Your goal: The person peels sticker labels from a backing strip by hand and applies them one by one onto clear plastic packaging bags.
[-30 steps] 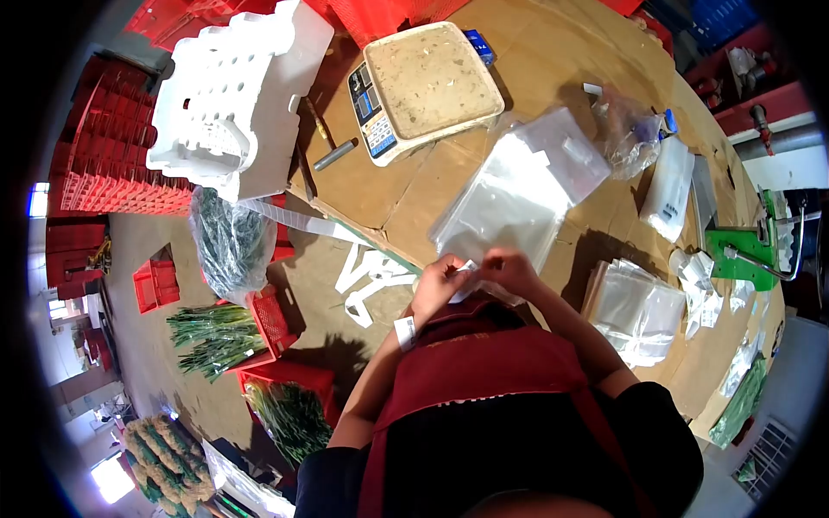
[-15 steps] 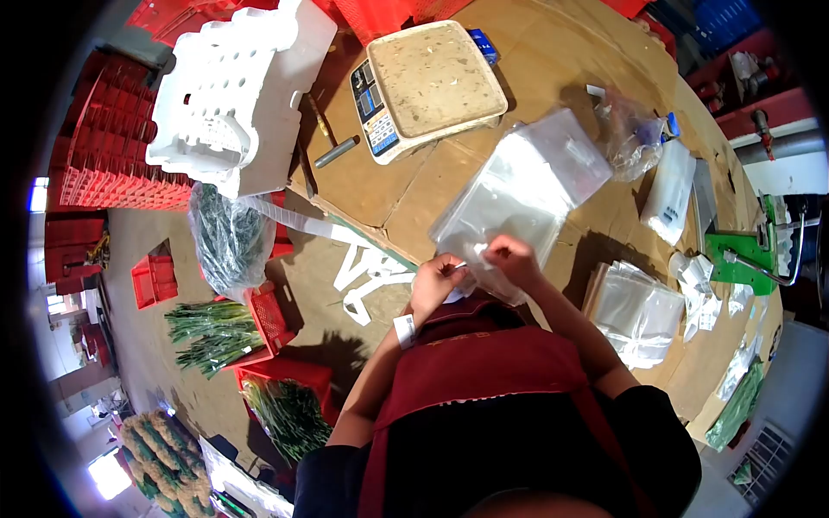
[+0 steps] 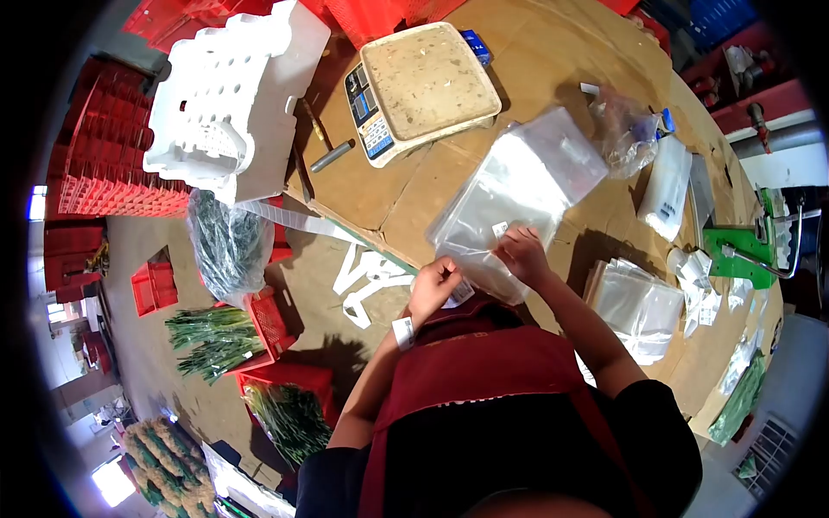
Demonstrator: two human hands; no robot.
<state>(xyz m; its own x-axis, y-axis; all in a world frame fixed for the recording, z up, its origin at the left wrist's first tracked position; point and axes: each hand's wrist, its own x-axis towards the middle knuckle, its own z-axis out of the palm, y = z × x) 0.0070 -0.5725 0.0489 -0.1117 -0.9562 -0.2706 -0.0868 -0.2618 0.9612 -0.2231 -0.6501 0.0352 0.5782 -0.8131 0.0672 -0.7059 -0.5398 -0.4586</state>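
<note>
My left hand (image 3: 432,289) is closed in a pinch at the near edge of the table. A strip of white labels (image 3: 460,294) shows just below its fingers, partly hidden by the hand. Another white sticker is on my left wrist (image 3: 403,331). My right hand (image 3: 523,257) rests over a stack of clear plastic bags (image 3: 509,194), its fingers bent and slightly apart. Just beyond those fingertips, a small white label (image 3: 500,229) with dark print lies on the top bag.
A scale (image 3: 429,82) stands beyond the bags, beside a white perforated crate (image 3: 229,95). More clear bags (image 3: 639,311) are stacked at right, near a green tool (image 3: 738,255). Red crates (image 3: 268,324) with leafy green bundles (image 3: 211,337) stand on the floor at left.
The white label between my hands is now on the top bag, beyond my right fingertips. My right hand has turned fingers-down onto the bag; my left stays near the table edge.
</note>
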